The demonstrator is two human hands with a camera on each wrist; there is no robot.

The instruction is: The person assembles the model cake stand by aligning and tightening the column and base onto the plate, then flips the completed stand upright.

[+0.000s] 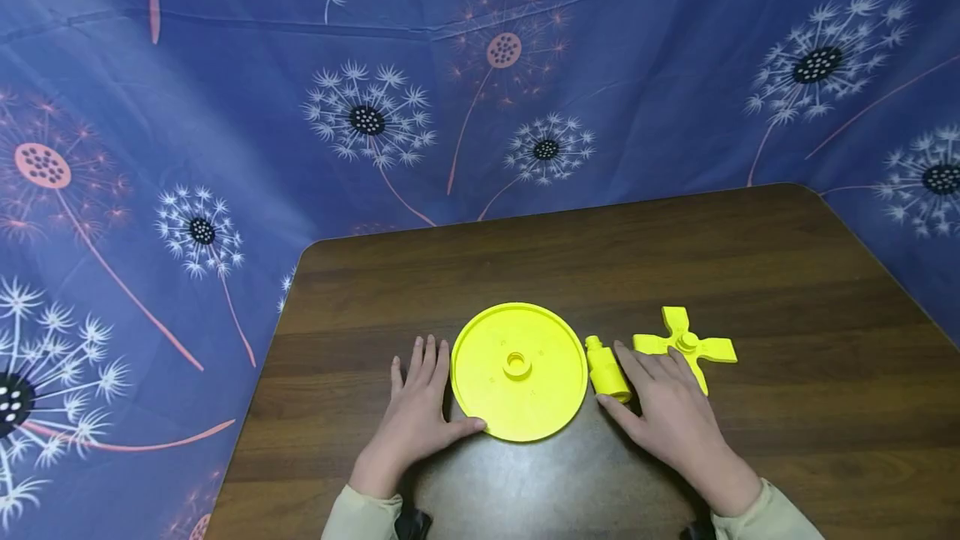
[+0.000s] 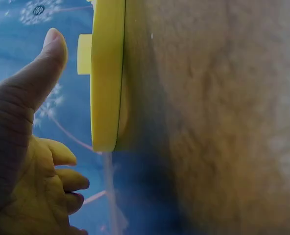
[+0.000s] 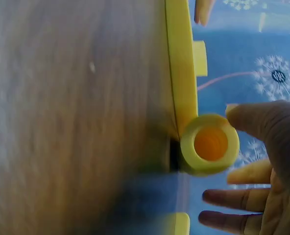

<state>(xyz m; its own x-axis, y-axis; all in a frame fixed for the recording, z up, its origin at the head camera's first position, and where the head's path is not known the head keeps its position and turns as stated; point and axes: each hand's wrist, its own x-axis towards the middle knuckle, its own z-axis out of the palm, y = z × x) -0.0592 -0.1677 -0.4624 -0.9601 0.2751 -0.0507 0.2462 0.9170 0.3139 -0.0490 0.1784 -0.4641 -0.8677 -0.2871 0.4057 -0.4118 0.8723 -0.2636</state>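
A round yellow disc [image 1: 483,365] with a raised rim and a small central ring lies flat on the table. My left hand [image 1: 414,413] is at its left side, fingers extended along the rim and the thumb tip over the near edge. To the disc's right lies a yellow bottle-shaped piece [image 1: 607,373] on its side, its narrow neck pointing away; the right wrist view shows a round hole in its near end [image 3: 211,143]. My right hand [image 1: 671,415] is spread loosely beside it, thumb tip by that end. Its fingers partly cover a yellow four-bladed propeller [image 1: 716,349].
The dark wood-grain table [image 1: 810,290] has rounded far corners. A blue cloth [image 1: 645,90] printed with dandelions hangs behind it and along its left and right sides. Dark straps show at both wrists, below light sleeves [image 1: 363,515].
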